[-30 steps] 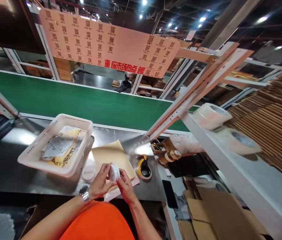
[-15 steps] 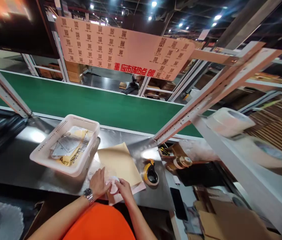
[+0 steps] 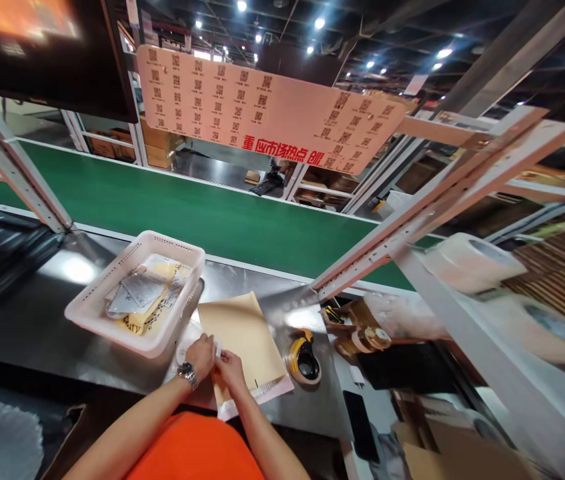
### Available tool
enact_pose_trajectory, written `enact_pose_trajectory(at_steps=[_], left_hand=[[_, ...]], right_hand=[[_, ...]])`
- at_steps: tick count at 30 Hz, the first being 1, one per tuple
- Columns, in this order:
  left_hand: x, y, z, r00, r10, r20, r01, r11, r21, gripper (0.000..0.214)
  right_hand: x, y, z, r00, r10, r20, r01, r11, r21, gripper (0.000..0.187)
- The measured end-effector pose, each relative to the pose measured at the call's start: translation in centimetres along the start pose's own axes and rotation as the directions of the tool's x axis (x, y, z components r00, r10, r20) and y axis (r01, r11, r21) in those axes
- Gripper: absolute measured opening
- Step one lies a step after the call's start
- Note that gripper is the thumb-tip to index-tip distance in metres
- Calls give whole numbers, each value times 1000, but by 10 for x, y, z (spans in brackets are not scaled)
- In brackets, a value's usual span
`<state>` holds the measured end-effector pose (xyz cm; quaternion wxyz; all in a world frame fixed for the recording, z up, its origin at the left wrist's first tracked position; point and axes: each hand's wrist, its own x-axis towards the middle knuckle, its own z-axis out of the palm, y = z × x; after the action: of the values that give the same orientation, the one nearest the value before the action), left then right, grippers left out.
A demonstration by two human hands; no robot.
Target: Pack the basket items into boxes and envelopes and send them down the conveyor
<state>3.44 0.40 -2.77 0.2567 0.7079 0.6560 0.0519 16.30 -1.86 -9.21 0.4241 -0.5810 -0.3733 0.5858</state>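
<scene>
My left hand (image 3: 201, 357), with a watch on the wrist, and my right hand (image 3: 231, 368) are close together over the near left part of a tan paper envelope (image 3: 242, 327). Between their closed fingertips is a small white piece (image 3: 218, 349), mostly covered, so its kind cannot be made out. Beneath the envelope a pale sheet (image 3: 279, 389) sticks out at the near edge. Left of the hands stands a white plastic basket (image 3: 107, 337) holding clear packets and yellow printed pieces. A yellow and black tape dispenser (image 3: 303, 359) lies to the right.
Behind the metal table (image 3: 137, 377) runs a green conveyor belt (image 3: 212, 227). A phone (image 3: 361, 425) lies at right, near cardboard pieces (image 3: 442, 440). White tape rolls (image 3: 472, 263) rest on a shelf, and a slanted metal post (image 3: 387, 247) rises at right.
The round white piece, plainly visible before, is now smaller in view and mostly covered by my fingers. Both hands have moved closer together and slightly up over the envelope. The whole view has shifted a little.
</scene>
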Motion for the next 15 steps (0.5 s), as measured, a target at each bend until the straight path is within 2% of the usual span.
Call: enact_pose_trajectory(at_steps=[2, 4, 7, 9, 12, 15], left_hand=[[3, 4, -4, 999, 43, 4, -43, 999, -6, 37], [3, 17, -8, 994, 112, -8, -112, 994, -11, 37], [4, 49, -12, 966, 257, -34, -257, 966, -16, 33], [6, 75, -10, 924, 381, -27, -380, 925, 6, 28], [8, 102, 2, 851, 524, 37, -525, 849, 53, 25], [8, 103, 24, 820, 570, 49, -572, 820, 35, 34]], right_hand=[[-4, 3, 1, 999, 9, -32, -7, 998, 56, 41], [-6, 5, -1, 993, -7, -117, 22, 992, 123, 45], [-6, 3, -14, 962, -43, -268, 92, 981, 172, 43], [-2, -1, -30, 943, -59, -328, 120, 979, 167, 44], [2, -2, -57, 912, -66, -404, 143, 976, 164, 48], [1, 8, -80, 877, -47, -478, 147, 974, 173, 47]])
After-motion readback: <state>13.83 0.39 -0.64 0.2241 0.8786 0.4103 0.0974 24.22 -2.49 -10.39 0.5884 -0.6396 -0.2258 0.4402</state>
